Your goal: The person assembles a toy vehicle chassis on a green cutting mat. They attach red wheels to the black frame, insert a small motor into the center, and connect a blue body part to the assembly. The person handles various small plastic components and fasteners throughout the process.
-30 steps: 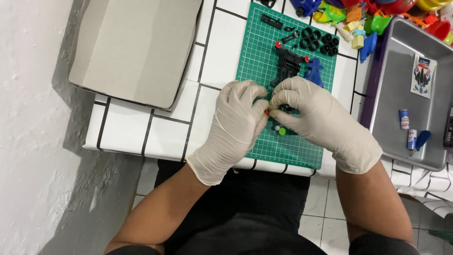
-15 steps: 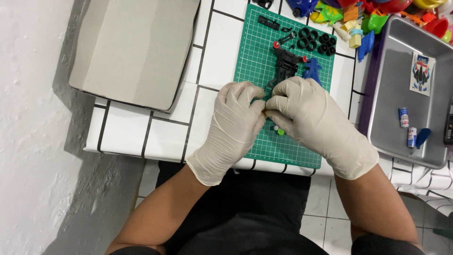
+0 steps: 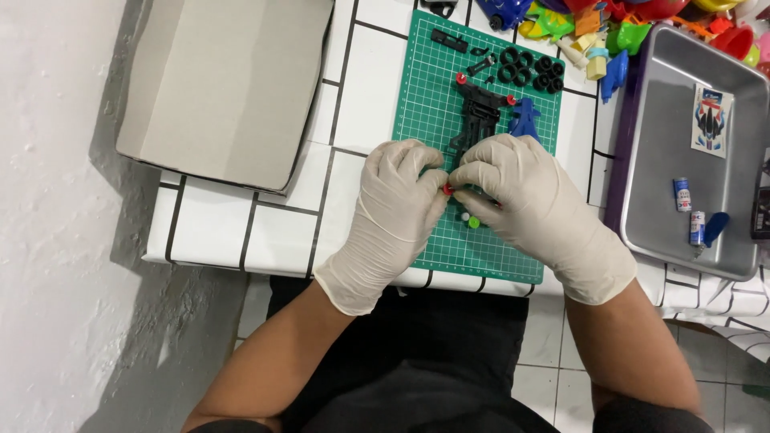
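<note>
Both gloved hands' fingers [image 3: 461, 172] pinch a small red part [image 3: 447, 190] over the green cutting mat [image 3: 429, 104].

The coloured toys [image 3: 634, 20] are cut off by the top edge of the frame. The right hand [image 3: 529, 200] hides the lower half of the black chassis [image 3: 480, 112].

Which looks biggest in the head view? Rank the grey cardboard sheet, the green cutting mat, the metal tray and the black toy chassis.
1. Grey cardboard sheet
2. Metal tray and green cutting mat: too alike to rank, as hands cover part of the mat
3. Black toy chassis, far the smallest
</note>
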